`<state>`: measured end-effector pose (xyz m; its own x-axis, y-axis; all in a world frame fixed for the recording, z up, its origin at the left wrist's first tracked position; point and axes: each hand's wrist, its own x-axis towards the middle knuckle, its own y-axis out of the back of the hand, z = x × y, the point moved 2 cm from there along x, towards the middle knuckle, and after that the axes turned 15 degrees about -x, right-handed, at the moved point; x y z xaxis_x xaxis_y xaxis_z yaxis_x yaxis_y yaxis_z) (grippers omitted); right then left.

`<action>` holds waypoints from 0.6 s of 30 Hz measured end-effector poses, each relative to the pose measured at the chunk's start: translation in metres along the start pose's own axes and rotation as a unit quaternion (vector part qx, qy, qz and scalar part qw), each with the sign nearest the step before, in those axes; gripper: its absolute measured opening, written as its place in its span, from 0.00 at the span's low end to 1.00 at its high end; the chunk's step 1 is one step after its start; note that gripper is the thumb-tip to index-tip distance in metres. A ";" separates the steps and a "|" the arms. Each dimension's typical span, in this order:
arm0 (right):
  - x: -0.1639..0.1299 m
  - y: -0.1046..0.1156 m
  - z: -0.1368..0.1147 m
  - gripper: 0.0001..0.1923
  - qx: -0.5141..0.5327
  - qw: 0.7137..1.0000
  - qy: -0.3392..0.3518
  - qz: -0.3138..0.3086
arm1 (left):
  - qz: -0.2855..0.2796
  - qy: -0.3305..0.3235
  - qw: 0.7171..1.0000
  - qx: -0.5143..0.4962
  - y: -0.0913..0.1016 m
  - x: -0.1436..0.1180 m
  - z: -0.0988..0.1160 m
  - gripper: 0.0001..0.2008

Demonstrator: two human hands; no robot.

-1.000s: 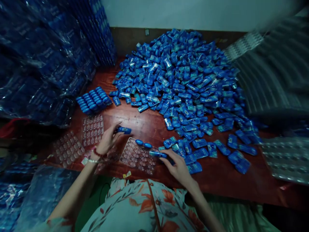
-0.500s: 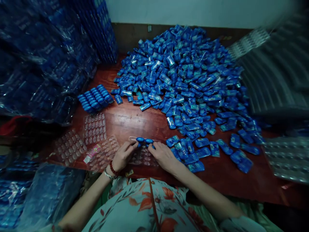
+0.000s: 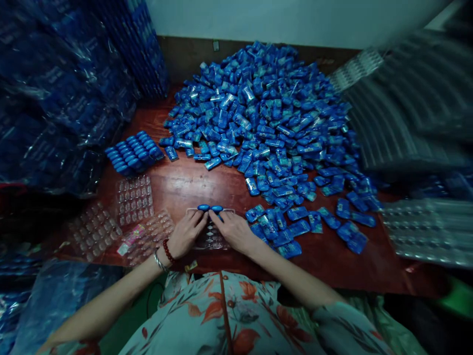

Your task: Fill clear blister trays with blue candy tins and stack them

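Note:
A clear plastic tray with moulded hollows (image 3: 213, 240) lies at the table's front edge. Two glossy blue oval packets show at its far edge, a left one (image 3: 203, 207) and a right one (image 3: 217, 209). My left hand (image 3: 186, 231) is closed at the left packet, thumb and fingertips against its near side. My right hand (image 3: 234, 230) has its fingertips on the right packet, close beside the left thumb. Both hands cover the tray's sides, and whatever lies under the fingers is hidden. Several hollows between my wrists hold nothing.
A large heap of blue packets (image 3: 258, 108) spreads over the table's back and right. A filled block of packets (image 3: 133, 152) stands left, near clear trays (image 3: 135, 197). Wrapped blue stacks (image 3: 55, 113) rise on the left, stacked trays (image 3: 406, 103) on the right.
My view has shifted, moving the scene leftward. My hands have drawn together, and the two blue packets sit slightly farther from me, at the tray's far edge.

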<state>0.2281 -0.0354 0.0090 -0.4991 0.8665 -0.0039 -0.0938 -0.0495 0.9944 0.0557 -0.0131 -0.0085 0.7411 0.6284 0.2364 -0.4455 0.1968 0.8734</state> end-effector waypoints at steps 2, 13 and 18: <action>-0.021 -0.005 0.021 0.24 0.048 0.996 -0.067 0.030 | 0.042 0.031 0.998 0.032 0.000 -0.002 0.007 0.21; -0.036 -0.021 0.095 0.20 0.014 0.986 -0.052 -0.156 | -0.184 0.015 0.981 0.052 -0.085 0.070 0.101 0.14; -0.044 -0.027 0.105 0.13 0.146 0.967 -0.207 0.007 | -0.200 0.007 0.979 0.028 -0.080 0.082 0.103 0.14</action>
<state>0.3432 -0.0203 -0.0066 -0.1054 0.9944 -0.0072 0.1889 0.0271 0.9816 0.2037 -0.0552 -0.0151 0.8437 0.5195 -0.1352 -0.0922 0.3885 0.9168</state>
